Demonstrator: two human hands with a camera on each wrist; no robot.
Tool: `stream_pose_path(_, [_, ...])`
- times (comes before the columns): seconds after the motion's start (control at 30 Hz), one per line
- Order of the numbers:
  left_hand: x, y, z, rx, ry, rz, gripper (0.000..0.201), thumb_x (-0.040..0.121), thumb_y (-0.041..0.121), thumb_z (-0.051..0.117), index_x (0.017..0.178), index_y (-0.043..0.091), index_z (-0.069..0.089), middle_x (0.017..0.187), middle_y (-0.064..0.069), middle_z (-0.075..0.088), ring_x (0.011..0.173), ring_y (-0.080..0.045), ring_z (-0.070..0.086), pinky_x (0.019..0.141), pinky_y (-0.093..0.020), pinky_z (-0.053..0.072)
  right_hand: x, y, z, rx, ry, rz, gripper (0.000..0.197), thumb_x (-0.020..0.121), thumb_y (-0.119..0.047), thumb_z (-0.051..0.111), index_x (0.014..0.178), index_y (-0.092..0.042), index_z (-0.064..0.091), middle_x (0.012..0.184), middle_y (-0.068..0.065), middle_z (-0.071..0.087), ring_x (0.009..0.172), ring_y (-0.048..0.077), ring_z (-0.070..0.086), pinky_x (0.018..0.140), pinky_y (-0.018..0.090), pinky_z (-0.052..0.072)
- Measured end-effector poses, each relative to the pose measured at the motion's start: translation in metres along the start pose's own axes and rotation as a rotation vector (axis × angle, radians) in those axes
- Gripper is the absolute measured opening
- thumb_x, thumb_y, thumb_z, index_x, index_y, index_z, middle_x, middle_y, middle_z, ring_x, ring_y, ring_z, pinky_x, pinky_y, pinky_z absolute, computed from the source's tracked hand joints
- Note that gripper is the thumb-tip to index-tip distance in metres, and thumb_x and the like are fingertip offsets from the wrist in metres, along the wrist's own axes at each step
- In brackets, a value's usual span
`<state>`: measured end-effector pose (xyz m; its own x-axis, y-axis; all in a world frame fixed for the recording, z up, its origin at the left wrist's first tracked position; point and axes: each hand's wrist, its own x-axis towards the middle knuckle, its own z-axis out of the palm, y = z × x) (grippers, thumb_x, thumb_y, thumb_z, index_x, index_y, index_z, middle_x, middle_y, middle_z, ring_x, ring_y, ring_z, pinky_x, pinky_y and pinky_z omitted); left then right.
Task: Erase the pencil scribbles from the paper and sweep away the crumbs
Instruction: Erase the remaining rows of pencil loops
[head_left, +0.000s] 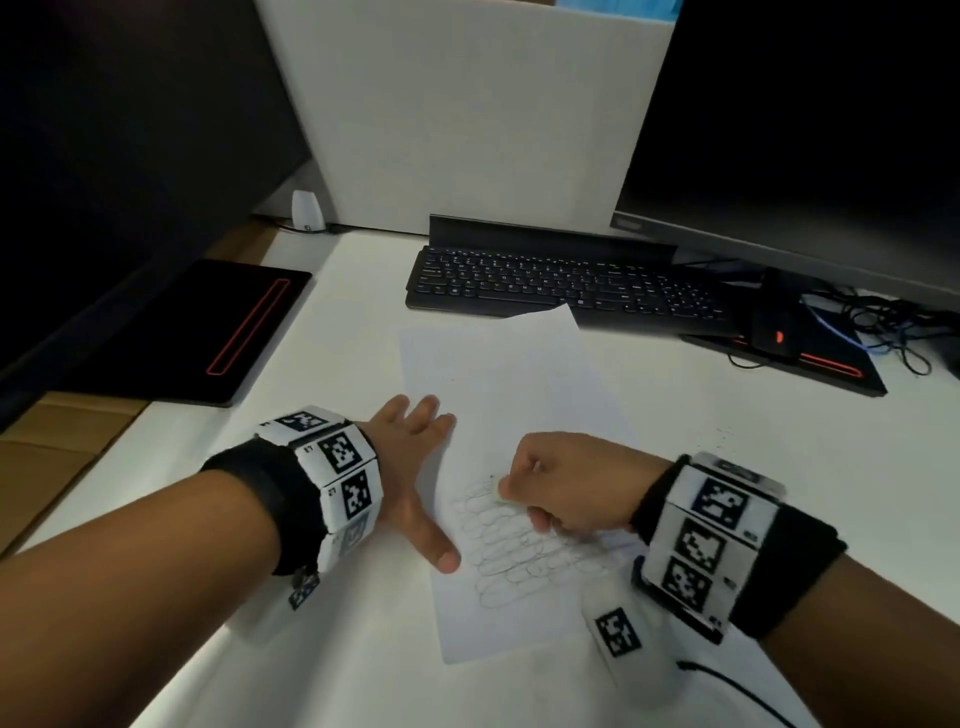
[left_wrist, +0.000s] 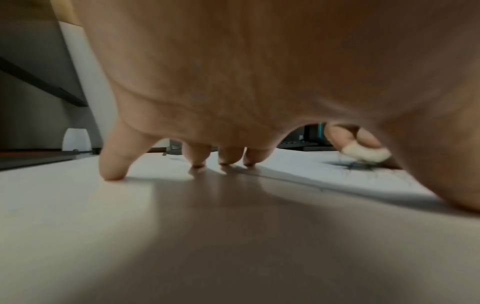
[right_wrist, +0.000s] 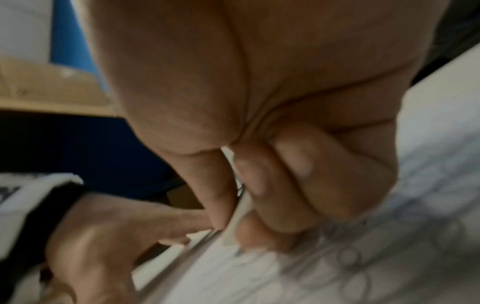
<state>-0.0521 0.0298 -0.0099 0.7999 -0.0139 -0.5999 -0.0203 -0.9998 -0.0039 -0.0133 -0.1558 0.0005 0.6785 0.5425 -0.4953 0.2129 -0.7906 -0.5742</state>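
Lying flat on the white desk (head_left: 701, 519), the paper (head_left: 498, 384) runs with its long axis from the person's near edge away toward the keyboard (head_left: 561, 286), slanted a little so the far end leans right; its far right corner curls up against the keyboard's front. Pencil scribbles (head_left: 514, 551) — rows of overlapping loops — fill the near half of the sheet. At their upper left edge the white eraser (head_left: 496, 491) meets the paper, pinched by the right hand (head_left: 566, 493), whose other fingers are curled into the palm; the left wrist view shows the eraser's pale tip just over a dark smudge of pencil marks, though that part is blurred. The left hand (head_left: 410, 467) is spread with fingers straight, fingertips (left_wrist: 198, 164) pressing down at the paper's left edge and the thumb lying on the sheet beside the scribbles. A few dark crumbs (head_left: 724, 436) speckle the desk just right of the paper. Farther out stand a monitor (head_left: 810, 130) at right and a white box (head_left: 467, 114) behind the keyboard.
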Motion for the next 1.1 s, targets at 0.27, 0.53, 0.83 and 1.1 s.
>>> stream_pose_path(0.27, [0.0,-0.001,-0.007,0.069,-0.049,0.007,0.138,0.065,0.071,0.074,0.151,0.028,-0.025,0.158,0.007,-0.03,0.146,-0.024,-0.026,0.116,-0.056,0.004,0.032,-0.033,-0.002,-0.441,-0.046,-0.122,0.021,0.102,-0.033,0.046,0.093,-0.015,0.05,0.091,0.001,0.058,0.086,0.019,0.053,0.071,0.029,0.04])
stream_pose_path(0.53, [-0.001,-0.002,-0.009,0.01,-0.051,0.02,0.136,0.062,0.067,0.078,0.151,0.035,-0.02,0.158,0.009,-0.029,0.145,-0.026,-0.026,0.114,-0.059,0.0,0.038,-0.044,0.004,-0.447,-0.043,-0.207,0.015,0.101,-0.032,0.051,0.106,-0.018,0.047,0.099,0.0,0.057,0.09,0.016,0.052,0.077,0.028,0.037])
stream_pose_path(0.83, [-0.016,0.01,-0.018,0.033,-0.059,0.064,0.115,0.075,0.059,0.073,0.155,0.035,-0.006,0.159,0.006,-0.027,0.139,-0.008,-0.03,0.105,-0.04,-0.016,0.041,-0.049,0.004,-0.543,-0.04,-0.282,0.027,0.104,-0.023,0.043,0.126,-0.008,0.047,0.096,0.004,0.061,0.083,0.018,0.052,0.072,0.029,0.04])
stream_pose_path(1.1, [-0.012,0.006,-0.017,0.004,-0.086,0.029,0.12,0.069,0.062,0.076,0.153,0.042,-0.008,0.158,0.006,-0.031,0.143,-0.022,-0.031,0.113,-0.058,-0.004,0.045,-0.044,-0.003,-0.507,-0.052,-0.304,0.012,0.099,-0.026,0.052,0.095,-0.015,0.055,0.084,0.0,0.065,0.074,0.015,0.058,0.076,0.029,0.046])
